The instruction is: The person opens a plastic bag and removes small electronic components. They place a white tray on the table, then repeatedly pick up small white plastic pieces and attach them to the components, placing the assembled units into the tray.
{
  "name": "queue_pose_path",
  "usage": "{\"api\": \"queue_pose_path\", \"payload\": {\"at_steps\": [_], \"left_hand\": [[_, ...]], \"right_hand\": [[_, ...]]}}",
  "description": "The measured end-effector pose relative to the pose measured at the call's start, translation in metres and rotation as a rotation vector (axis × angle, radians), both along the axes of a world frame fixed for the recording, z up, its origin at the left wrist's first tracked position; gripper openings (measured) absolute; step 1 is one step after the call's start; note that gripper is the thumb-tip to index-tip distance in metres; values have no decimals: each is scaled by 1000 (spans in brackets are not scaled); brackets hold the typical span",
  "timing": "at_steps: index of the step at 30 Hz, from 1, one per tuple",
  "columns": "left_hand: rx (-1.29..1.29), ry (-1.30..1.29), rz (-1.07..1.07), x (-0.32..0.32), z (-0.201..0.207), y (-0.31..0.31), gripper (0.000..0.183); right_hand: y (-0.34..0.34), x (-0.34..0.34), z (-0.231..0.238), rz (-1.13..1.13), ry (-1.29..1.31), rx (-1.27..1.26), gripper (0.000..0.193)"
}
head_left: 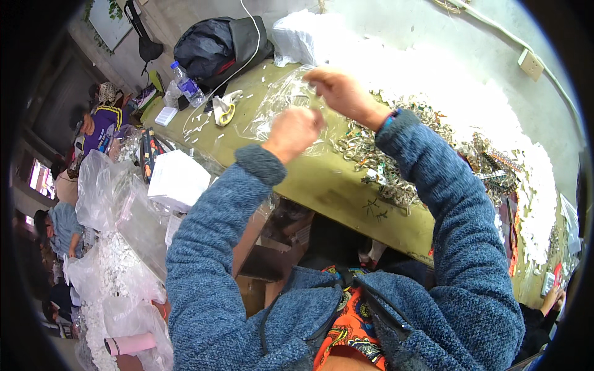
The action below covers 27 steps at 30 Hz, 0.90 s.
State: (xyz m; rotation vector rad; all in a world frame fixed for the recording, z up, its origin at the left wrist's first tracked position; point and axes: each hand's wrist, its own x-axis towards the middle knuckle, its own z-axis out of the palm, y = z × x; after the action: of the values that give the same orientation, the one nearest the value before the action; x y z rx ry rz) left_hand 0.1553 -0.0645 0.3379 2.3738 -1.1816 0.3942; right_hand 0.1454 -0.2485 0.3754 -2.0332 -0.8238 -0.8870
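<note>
Both my hands are raised over the green-topped table. My left hand is closed, its fingers curled in toward the right. My right hand is a little farther off, its fingers bent together and smeared by motion. Whatever the fingers hold, if anything, is too blurred or hidden to name. A clear plastic bag lies crumpled on the table just beneath and beyond them. Beside my right wrist spreads a heap of small metal and green parts.
White pieces are piled along the wall. A dark bag, a water bottle and yellow-handled scissors stand or lie at the far left. Nearer are a white box and a pink cylinder. Other people work at left; another person's hand shows at right.
</note>
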Motion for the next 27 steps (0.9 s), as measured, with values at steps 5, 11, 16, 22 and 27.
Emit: {"api": "queue_pose_path", "payload": {"at_steps": [5,11,16,22,27], "left_hand": [[-372,-125,457,97,15,37,32],[-475,727,136,153,-20,35,24],[-739,586,120,108,9,34,8],[-807,353,-79,29,60,56,11],[-614,478,-223,-56,76,74,30]], "right_hand": [[-31,17,-7,-506,195,-47,48],[-42,48,-41,-225,626,160,38],[-27,30,-28,57,511,372,32],[-21,-21,9,292,743,763,30],[-10,-81,26,526,946,1070,25]]}}
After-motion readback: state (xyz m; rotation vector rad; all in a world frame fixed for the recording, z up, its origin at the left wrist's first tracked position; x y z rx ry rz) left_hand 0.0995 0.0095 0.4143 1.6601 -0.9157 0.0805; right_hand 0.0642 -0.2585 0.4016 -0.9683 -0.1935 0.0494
